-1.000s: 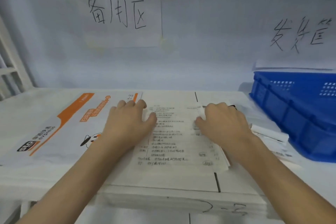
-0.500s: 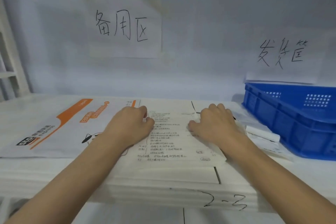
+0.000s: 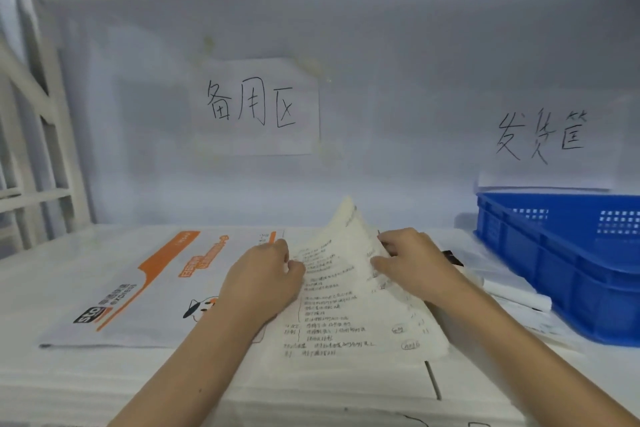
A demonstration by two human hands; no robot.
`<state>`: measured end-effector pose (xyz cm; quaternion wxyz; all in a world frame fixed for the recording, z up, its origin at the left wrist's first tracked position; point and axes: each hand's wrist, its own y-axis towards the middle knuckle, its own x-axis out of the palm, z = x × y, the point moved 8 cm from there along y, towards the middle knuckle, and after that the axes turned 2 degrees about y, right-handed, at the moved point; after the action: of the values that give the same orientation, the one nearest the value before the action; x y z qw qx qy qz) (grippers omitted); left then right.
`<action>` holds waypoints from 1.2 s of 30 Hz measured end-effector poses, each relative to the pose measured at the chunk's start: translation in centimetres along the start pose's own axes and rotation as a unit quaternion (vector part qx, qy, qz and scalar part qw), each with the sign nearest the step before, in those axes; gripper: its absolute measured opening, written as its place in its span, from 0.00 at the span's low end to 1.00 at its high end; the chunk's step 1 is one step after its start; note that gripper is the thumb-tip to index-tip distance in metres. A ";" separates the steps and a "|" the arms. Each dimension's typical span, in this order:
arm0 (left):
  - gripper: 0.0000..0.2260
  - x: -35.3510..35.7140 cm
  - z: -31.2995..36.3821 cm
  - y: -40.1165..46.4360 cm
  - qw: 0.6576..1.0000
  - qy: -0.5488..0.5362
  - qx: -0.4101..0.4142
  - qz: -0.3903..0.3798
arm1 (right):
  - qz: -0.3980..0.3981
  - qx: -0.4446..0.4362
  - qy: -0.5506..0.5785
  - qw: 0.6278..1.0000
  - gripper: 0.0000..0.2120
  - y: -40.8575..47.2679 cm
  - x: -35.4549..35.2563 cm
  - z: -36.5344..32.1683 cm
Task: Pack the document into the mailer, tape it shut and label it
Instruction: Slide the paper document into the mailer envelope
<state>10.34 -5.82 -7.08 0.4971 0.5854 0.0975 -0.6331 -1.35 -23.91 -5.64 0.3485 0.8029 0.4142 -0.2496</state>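
Observation:
A handwritten paper document lies in the middle of the white shelf, its far right corner lifted into a peak. My right hand pinches that raised corner between thumb and fingers. My left hand grips the document's left edge, resting partly over the mailer. The white and orange courier mailer lies flat to the left, partly under the document and my left hand.
A blue plastic crate stands at the right. White paper rolls or slips and a small dark object lie between it and my right hand. Two handwritten signs hang on the back wall. A white rack frame stands left.
The document lay flat under both hands; now its far right corner is lifted and curled up by my right hand. The view has tilted upward.

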 end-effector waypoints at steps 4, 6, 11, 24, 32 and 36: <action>0.24 -1.6 -1.1 -0.6 0.993 -0.056 -0.103 0.025 | 0.052 0.012 0.144 0.988 0.05 -0.3 -2.0 -0.2; 0.28 -1.9 -1.0 -1.1 0.979 -0.161 -0.125 0.000 | 0.074 0.028 0.267 0.960 0.07 -0.9 -2.9 -0.1; 0.13 -2.6 2.7 -1.5 0.772 -0.617 -0.075 -0.131 | 0.068 0.023 0.477 0.876 0.10 -2.6 -4.8 -2.1; 0.11 -4.4 5.9 -3.1 0.783 -0.609 -0.028 -0.123 | -0.034 0.001 0.433 0.901 0.10 -4.2 -2.5 -6.1; 0.11 -4.6 5.9 -2.9 0.817 -0.566 -0.017 -0.108 | -0.025 0.001 0.408 0.913 0.10 -3.3 -2.7 -6.1; 0.12 -2.3 5.6 -4.0 0.840 -0.524 -0.031 -0.140 | -0.008 -0.004 0.258 0.966 0.13 -4.0 -2.1 -5.6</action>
<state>3.32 -6.62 -5.30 0.3975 0.1311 -0.0769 -0.9049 -5.22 -18.99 -2.06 0.2307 0.8354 0.4976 -0.0349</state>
